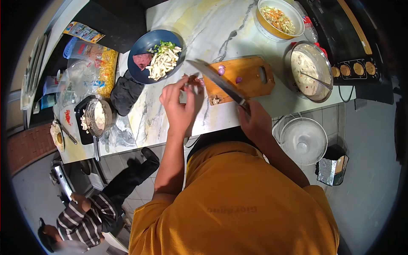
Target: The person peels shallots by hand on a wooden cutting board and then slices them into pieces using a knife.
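- Shallots [239, 79] set on wooden bd. [251, 88], marbled counter [148, 117]
- Knife [219, 81] gripped w/ R hand [255, 122]
- L hand [175, 101] blurred, finger hold can't be told
- Fan [303, 140] stood on tiled flr. [330, 119]

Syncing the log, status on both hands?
Right hand gripping long steel knife, blade over brown wooden board. Left hand beside board, grip unclear. Small purple bulbs on board.

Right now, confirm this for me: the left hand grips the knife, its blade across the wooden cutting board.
Wrong hand: the head view shows the right hand gripping the knife, its blade across the wooden cutting board.
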